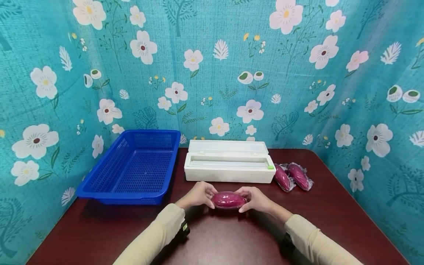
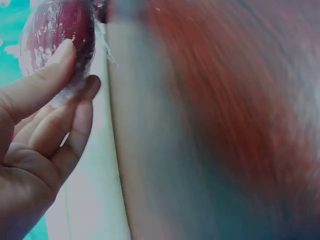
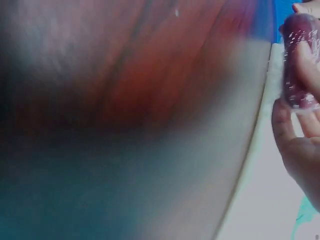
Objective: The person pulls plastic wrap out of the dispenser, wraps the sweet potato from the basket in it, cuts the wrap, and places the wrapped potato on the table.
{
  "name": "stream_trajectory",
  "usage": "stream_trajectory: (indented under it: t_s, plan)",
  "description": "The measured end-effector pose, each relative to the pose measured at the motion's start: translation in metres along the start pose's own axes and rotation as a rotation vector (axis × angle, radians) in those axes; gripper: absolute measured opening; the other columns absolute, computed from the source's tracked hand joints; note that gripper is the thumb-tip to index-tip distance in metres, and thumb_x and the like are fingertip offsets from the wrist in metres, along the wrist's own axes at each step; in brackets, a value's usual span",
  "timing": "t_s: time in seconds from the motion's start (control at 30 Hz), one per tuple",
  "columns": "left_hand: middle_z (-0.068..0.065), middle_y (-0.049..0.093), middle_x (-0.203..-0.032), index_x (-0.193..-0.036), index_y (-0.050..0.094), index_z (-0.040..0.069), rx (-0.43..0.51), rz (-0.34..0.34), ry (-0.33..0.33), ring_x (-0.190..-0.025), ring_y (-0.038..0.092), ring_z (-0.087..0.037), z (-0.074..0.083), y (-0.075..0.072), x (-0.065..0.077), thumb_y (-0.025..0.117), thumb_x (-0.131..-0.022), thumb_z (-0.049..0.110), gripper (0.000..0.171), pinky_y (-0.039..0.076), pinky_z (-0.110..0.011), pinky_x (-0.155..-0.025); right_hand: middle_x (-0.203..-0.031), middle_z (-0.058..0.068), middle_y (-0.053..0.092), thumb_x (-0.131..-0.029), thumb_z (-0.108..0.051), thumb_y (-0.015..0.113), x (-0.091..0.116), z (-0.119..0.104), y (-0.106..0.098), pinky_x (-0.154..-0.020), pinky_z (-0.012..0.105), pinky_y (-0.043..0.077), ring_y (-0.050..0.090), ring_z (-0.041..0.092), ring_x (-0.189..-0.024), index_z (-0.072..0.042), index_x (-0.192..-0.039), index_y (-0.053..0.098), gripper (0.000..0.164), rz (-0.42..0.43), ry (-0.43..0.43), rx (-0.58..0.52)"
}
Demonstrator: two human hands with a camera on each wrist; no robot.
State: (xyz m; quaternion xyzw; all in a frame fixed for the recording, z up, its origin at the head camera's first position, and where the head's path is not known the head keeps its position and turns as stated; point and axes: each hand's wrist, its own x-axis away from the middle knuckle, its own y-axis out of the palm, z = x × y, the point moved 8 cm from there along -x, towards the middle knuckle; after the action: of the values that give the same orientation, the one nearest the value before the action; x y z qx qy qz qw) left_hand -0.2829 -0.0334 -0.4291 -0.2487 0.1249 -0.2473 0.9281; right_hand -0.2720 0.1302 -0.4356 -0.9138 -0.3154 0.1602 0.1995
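Note:
A purple-red sweet potato (image 1: 228,200) in shiny cling film lies lengthwise between my two hands, close over the table in front of the white dispenser. My left hand (image 1: 200,195) pinches its left end; in the left wrist view the thumb presses the wrapped sweet potato (image 2: 82,27) with the fingers behind it. From the other side my right hand (image 1: 257,200) grips the right end. In the right wrist view that thumb lies over the film on the sweet potato (image 3: 295,75), and part of the hand is cut off by the frame edge.
Behind my hands stands a white cling film dispenser (image 1: 228,176), lid raised, with a green slider at its right end. To its right lie two wrapped sweet potatoes (image 1: 299,176). A blue plastic basket (image 1: 127,195) sits at the left. A floral curtain (image 1: 212,84) surrounds the table (image 1: 228,243).

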Motion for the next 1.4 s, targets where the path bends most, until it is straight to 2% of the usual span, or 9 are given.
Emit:
stream_trajectory:
  t_s: [0.2, 0.3, 0.4, 0.6, 0.83, 0.97, 1.1, 1.23, 1.4]
  plan:
    - [-0.022, 0.065, -0.087, -0.098, 0.062, -0.014, 0.332, 0.064, -0.043, -0.075, 0.063, -0.015, -0.013, -0.002, 0.006, 0.075, -0.059, -0.012, 0.042, 0.051, -0.028, -0.064, -0.100, 0.007, 0.065, -0.073, 0.000, 0.071, 0.011, 0.008, -0.007, -0.068, 0.024, 0.048, 0.059, 0.013, -0.084, 0.013, -0.113, 0.053, 0.046, 0.168, 0.080, -0.299]
    - [-0.024, 0.063, -0.088, -0.102, 0.059, -0.015, 0.456, 0.086, -0.070, -0.071, 0.063, -0.013, -0.018, 0.000, 0.009, 0.071, -0.062, -0.015, 0.041, 0.051, -0.031, -0.064, -0.099, 0.003, 0.065, -0.073, 0.000, 0.070, 0.015, 0.008, -0.008, -0.069, 0.023, 0.047, 0.059, 0.013, -0.084, 0.015, -0.114, 0.052, 0.047, 0.224, 0.104, -0.343]
    - [-0.025, 0.063, -0.087, -0.102, 0.059, -0.016, 0.510, 0.102, -0.075, -0.067, 0.062, -0.012, -0.018, 0.002, 0.011, 0.069, -0.065, -0.015, 0.038, 0.052, -0.031, -0.064, -0.098, 0.005, 0.066, -0.074, -0.002, 0.070, 0.017, 0.007, -0.008, -0.068, 0.023, 0.048, 0.059, 0.012, -0.082, 0.013, -0.114, 0.053, 0.046, 0.239, 0.145, -0.326]
    - [-0.025, 0.062, -0.096, -0.107, 0.056, -0.016, 0.539, 0.103, -0.083, -0.080, 0.063, -0.017, -0.009, 0.009, 0.014, 0.067, -0.070, -0.014, 0.040, 0.050, -0.029, -0.069, -0.092, 0.018, 0.063, -0.075, -0.002, 0.068, 0.024, -0.008, -0.010, -0.066, 0.024, 0.048, 0.058, 0.012, -0.076, 0.014, -0.108, 0.056, 0.038, 0.203, 0.150, -0.156]
    - [-0.029, 0.051, -0.115, -0.123, 0.041, -0.016, 0.518, 0.057, -0.068, -0.092, 0.059, -0.036, 0.000, 0.023, 0.013, 0.065, -0.072, -0.013, 0.056, 0.051, -0.032, -0.069, -0.088, 0.011, 0.064, -0.070, -0.014, 0.075, 0.049, -0.020, -0.025, -0.062, 0.025, 0.048, 0.057, 0.012, -0.071, 0.006, -0.100, 0.063, 0.038, 0.280, 0.162, 0.127]
    - [-0.031, 0.052, -0.112, -0.117, 0.046, -0.017, 0.507, 0.024, -0.095, -0.089, 0.060, -0.035, -0.002, 0.031, 0.015, 0.064, -0.074, -0.010, 0.047, 0.051, -0.037, -0.069, -0.086, 0.009, 0.064, -0.066, -0.018, 0.078, 0.077, -0.017, -0.049, -0.061, 0.025, 0.046, 0.055, 0.015, -0.072, 0.003, -0.096, 0.065, 0.039, 0.413, 0.260, 0.269]
    - [-0.030, 0.057, -0.103, -0.107, 0.054, -0.016, 0.454, 0.036, -0.106, -0.079, 0.064, -0.026, -0.003, 0.032, 0.016, 0.064, -0.076, -0.006, 0.035, 0.050, -0.041, -0.068, -0.082, 0.010, 0.064, -0.063, -0.021, 0.080, 0.107, -0.014, -0.076, -0.058, 0.027, 0.043, 0.052, 0.019, -0.071, 0.004, -0.090, 0.065, 0.040, 0.523, 0.393, 0.410]
    - [-0.029, 0.059, -0.099, -0.104, 0.056, -0.016, 0.441, 0.042, -0.114, -0.076, 0.064, -0.020, 0.005, 0.030, 0.018, 0.064, -0.077, -0.004, 0.031, 0.050, -0.041, -0.068, -0.079, 0.011, 0.062, -0.065, -0.028, 0.079, 0.133, -0.006, -0.095, -0.056, 0.029, 0.040, 0.049, 0.020, -0.067, 0.007, -0.089, 0.063, 0.045, 0.542, 0.522, 0.483]
    - [-0.029, 0.060, -0.096, -0.102, 0.055, -0.018, 0.449, 0.007, -0.102, -0.076, 0.064, -0.021, 0.011, 0.032, 0.017, 0.062, -0.078, -0.005, 0.028, 0.050, -0.043, -0.069, -0.076, 0.012, 0.060, -0.067, -0.032, 0.077, 0.154, 0.005, -0.108, -0.054, 0.030, 0.039, 0.048, 0.021, -0.066, 0.011, -0.090, 0.060, 0.052, 0.527, 0.638, 0.489]
